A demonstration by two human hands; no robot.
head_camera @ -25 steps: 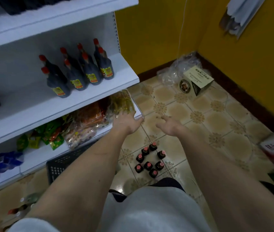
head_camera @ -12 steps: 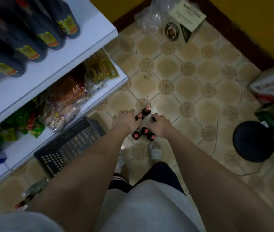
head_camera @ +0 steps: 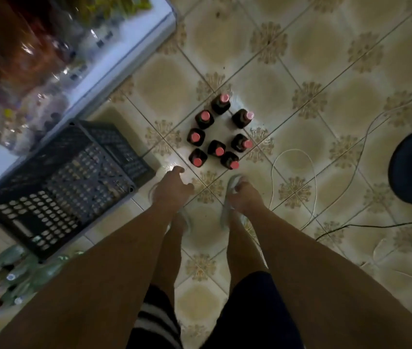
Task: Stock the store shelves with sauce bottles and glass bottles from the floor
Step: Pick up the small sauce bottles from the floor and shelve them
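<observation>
Upright, sauce bottles, caps up, floor

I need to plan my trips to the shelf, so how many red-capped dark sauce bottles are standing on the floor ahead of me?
8 sauce bottles, clustered on the tiles: three down the left, one at the top, two on the right, two at the bottom centre. None looks hidden.

I have only the one head view, worn high and tipped almost straight down onto the tiled floor. It faces forward past both forearms, which rise from the bottom edge to mid-frame. The wide lens bends the white shelf at upper left. The floor lies well below the lens.
</observation>
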